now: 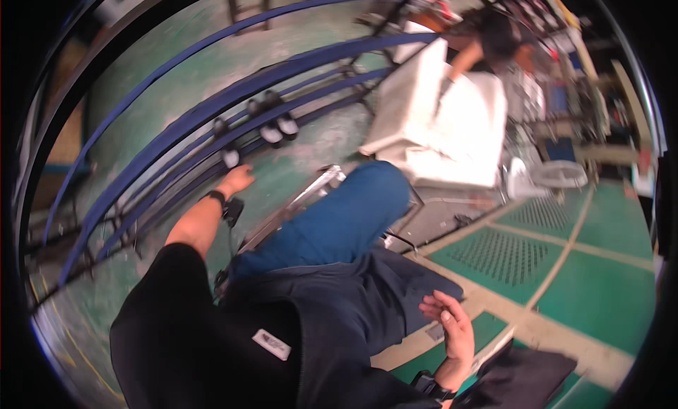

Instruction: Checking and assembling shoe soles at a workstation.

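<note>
Well, the largest thing on my feed is the green floor [212, 70], worn and patchy across the left and upper left of the frame. Long blue rails [311, 56] sweep over it in curves, from the lower left toward the top centre. The right side is taken up by a green panelled surface [600, 296] with beige strips and patches of dark holes. I can see a big white piece [473, 119], bulky and brightly lit, in the upper right, with a co-worker [505, 42] leaning over it and one arm reaching down to it.

The wearer's black top [169, 338] fills the bottom left, and a leg in blue trousers [353, 204] juts through the centre. A dark cloth [526, 374] lies at the lower right, on the green panels.

The left hand [239, 177], left of centre, is stretched out with its fingers partly bent; blur keeps me from telling how wide it is or whether it grips anything. Just above it in the frame, dark shoes [270, 131] with pale insides sit among the lower bars. I have the right hand [455, 331] at lower right, raised and wide, fingers extended, near the dark cloth. Smallest are a black wristband [432, 386] below that palm and a white label [272, 344] on the top.
</note>
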Demonstrator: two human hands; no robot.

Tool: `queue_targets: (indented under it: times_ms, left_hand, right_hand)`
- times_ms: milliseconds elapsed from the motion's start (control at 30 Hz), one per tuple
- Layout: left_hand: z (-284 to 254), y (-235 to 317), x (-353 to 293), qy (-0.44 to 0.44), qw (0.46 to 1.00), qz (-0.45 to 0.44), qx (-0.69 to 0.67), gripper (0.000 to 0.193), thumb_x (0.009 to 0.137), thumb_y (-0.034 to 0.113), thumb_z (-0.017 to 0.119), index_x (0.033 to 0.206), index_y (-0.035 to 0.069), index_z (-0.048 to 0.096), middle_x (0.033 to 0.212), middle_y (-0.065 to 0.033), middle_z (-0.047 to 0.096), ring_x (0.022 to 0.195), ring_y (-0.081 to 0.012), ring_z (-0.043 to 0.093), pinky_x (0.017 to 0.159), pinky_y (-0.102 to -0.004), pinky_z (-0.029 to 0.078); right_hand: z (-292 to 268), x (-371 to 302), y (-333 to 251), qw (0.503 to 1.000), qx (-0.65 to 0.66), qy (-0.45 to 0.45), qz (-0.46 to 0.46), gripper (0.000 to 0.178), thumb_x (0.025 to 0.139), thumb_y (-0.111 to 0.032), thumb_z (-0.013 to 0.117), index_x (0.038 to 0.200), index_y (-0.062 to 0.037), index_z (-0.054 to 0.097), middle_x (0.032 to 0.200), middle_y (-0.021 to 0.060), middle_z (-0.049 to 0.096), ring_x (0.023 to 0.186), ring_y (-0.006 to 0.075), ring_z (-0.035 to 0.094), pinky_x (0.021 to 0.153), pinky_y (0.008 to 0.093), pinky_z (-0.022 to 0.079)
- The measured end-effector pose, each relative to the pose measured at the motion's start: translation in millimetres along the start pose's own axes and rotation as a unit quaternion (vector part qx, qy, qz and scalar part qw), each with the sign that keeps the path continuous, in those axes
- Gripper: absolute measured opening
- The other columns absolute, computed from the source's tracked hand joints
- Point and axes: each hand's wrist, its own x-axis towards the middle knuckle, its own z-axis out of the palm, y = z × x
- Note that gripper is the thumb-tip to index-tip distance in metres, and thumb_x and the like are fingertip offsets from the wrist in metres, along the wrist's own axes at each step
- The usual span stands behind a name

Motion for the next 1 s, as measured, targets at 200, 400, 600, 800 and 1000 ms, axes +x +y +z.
queue_targets:
  times_ms: [200,400,600,800,1000]
  left_hand:
    - [-6,111,38,-0.106,0.964,0.124,-0.211,0.031,0.092,0.015,0.06,0.121,0.005,0.064,0.087,-0.0029,0.066,0.07,-0.0098,0.058,0.06,-0.025,0.047]
    - [-42,307,14,-0.066,0.93,0.301,-0.202,0.023,0.1,0.019,0.054,0.115,0.006,0.064,0.074,0.0028,0.054,0.058,-0.0038,0.045,0.05,-0.0191,0.034]
    - [-28,408,-67,-0.101,0.868,0.446,-0.194,0.023,0.101,0.015,0.05,0.114,0.0,0.062,0.081,-0.0008,0.056,0.067,-0.0045,0.046,0.061,-0.0188,0.038]
    - [11,436,-122,0.051,0.796,0.593,0.11,0.011,0.086,0.007,0.059,0.092,0.001,0.066,0.084,-0.0136,0.063,0.081,-0.0305,0.061,0.074,-0.0366,0.047]
    - [17,464,-142,0.086,0.777,0.603,0.159,0.008,0.081,0.009,0.063,0.086,0.005,0.067,0.075,-0.0123,0.06,0.074,-0.032,0.061,0.068,-0.0403,0.047]
  right_hand:
    - [-80,-85,12,0.974,0.088,0.195,-0.068,0.048,0.096,-0.031,0.058,0.134,-0.001,0.053,0.121,0.0159,0.064,0.11,0.0262,0.064,0.096,0.0386,0.049]
    - [-135,-234,107,0.812,0.168,0.555,-0.071,0.036,0.097,-0.025,0.055,0.124,-0.0006,0.06,0.11,0.0133,0.068,0.095,0.0211,0.068,0.083,0.0326,0.055]
    - [-176,-351,235,0.55,0.252,0.796,0.031,0.038,0.09,-0.033,0.06,0.121,-0.0103,0.063,0.113,0.0068,0.068,0.097,0.016,0.066,0.078,0.0304,0.051]
    - [-267,-314,263,0.474,0.033,0.865,0.163,0.107,0.072,-0.046,0.077,0.152,-0.0032,0.02,0.151,0.0285,0.033,0.138,0.0397,0.037,0.113,0.0411,0.032]
    - [-310,-322,293,0.37,-0.09,0.883,0.274,0.108,0.069,-0.077,0.064,0.135,0.0056,0.042,0.132,0.0287,0.054,0.125,0.0436,0.051,0.105,0.045,0.04]
